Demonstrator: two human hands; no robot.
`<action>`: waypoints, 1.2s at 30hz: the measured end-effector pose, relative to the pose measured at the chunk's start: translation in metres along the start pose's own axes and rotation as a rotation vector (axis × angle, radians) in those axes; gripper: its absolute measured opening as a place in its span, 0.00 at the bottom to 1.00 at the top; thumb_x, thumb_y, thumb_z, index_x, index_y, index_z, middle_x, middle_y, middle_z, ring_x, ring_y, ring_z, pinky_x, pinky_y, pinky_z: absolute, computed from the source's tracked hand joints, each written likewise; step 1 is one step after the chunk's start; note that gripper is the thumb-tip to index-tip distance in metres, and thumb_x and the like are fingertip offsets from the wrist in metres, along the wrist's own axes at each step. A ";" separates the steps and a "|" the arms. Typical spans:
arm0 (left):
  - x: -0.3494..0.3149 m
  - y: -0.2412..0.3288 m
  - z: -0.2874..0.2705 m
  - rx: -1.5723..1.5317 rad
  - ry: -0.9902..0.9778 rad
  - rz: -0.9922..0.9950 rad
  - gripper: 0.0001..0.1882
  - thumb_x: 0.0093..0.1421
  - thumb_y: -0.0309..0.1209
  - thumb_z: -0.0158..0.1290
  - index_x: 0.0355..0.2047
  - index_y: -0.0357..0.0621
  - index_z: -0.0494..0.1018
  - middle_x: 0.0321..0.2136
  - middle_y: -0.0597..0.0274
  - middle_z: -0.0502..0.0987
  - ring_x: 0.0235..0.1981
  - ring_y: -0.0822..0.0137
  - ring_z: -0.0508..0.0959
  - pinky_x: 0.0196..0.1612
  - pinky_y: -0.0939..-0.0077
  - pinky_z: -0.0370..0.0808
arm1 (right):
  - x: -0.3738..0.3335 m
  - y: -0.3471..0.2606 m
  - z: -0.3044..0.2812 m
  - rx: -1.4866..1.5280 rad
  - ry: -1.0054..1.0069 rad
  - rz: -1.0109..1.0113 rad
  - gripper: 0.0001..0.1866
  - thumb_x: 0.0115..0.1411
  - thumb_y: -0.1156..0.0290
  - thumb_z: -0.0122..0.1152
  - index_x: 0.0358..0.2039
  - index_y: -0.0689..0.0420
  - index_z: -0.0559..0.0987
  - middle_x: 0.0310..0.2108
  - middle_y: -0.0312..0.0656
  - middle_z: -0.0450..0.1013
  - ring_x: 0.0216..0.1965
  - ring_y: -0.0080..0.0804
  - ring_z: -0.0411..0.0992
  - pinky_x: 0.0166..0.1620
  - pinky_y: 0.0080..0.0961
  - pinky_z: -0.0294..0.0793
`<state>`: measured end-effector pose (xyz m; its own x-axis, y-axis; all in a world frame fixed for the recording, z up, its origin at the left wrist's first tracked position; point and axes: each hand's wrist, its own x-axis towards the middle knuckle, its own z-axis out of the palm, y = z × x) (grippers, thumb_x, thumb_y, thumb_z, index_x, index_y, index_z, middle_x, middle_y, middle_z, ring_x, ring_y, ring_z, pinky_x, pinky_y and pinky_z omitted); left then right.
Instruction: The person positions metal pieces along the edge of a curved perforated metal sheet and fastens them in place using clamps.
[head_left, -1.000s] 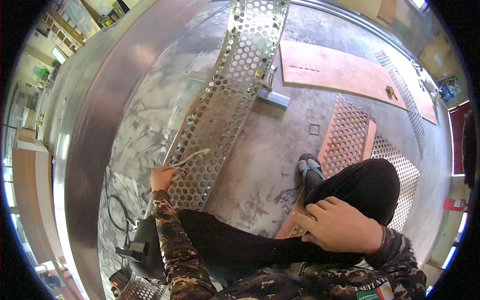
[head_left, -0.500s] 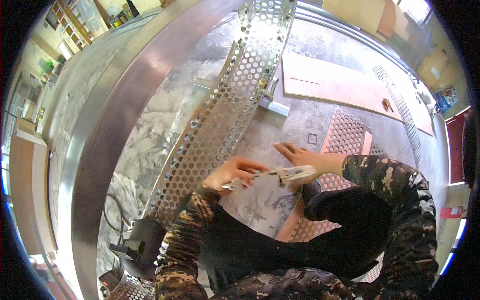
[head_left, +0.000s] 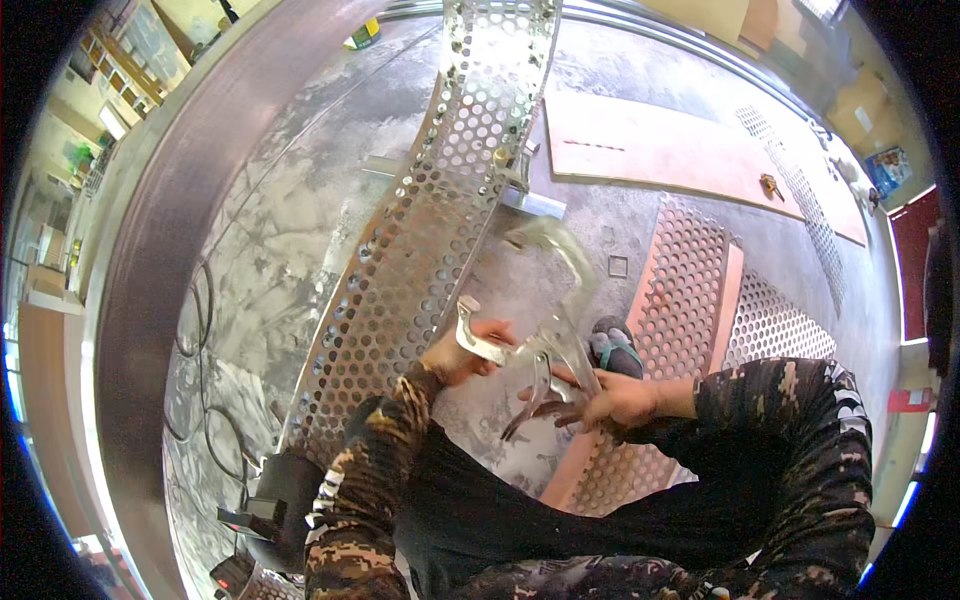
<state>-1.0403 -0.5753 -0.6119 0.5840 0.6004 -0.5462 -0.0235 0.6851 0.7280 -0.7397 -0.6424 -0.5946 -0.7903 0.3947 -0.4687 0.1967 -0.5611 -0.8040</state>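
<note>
A silver locking C-clamp is in front of me, its two curved jaws spread wide and somewhat blurred. My right hand is closed around its handle end, the levers sticking out between the fingers. My left hand has its fingers closed on the smaller curved jaw. Left of the clamp a long perforated metal strip slopes away from me, rising and curving at its far end. Another clamp sits at the strip's right edge, beside a short metal piece.
A thick metal beam arcs along the left. Perforated sheets lie by my shod foot on the right. A board lies farther back with a small orange tool. Black cable loops on the floor at left.
The C-clamp has turned from lying flat across both hands to jaws pointing away and spread. My right hand has dropped lower, around its handles. The view has shifted slightly.
</note>
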 end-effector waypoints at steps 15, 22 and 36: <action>0.053 0.001 -0.078 1.604 1.002 0.378 0.36 0.54 0.42 0.56 0.62 0.48 0.60 0.62 0.44 0.55 0.62 0.44 0.56 0.62 0.49 0.56 | 0.076 -0.019 -0.037 0.332 0.554 0.294 0.27 0.52 0.80 0.53 0.55 0.55 0.67 0.40 0.40 0.69 0.37 0.33 0.70 0.39 0.33 0.77; 0.077 -0.004 -0.092 1.693 0.881 0.311 0.30 0.64 0.44 0.46 0.65 0.58 0.57 0.68 0.55 0.49 0.67 0.50 0.51 0.67 0.49 0.46 | 0.105 0.004 -0.060 0.779 0.305 0.115 0.33 0.53 0.84 0.45 0.61 0.52 0.60 0.49 0.50 0.69 0.46 0.43 0.72 0.53 0.48 0.73; 0.081 -0.015 -0.109 1.501 0.893 0.479 0.27 0.67 0.42 0.34 0.60 0.40 0.64 0.63 0.52 0.61 0.67 0.52 0.56 0.68 0.51 0.43 | 0.176 0.023 -0.026 1.462 -0.155 -0.582 0.42 0.42 0.76 0.52 0.63 0.55 0.61 0.62 0.50 0.61 0.65 0.47 0.56 0.64 0.64 0.46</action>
<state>-1.0808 -0.4924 -0.7122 0.1710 0.9760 0.1352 0.9281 -0.2056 0.3104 -0.8591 -0.5668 -0.7047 -0.6221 0.7736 -0.1206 -0.7765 -0.5897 0.2221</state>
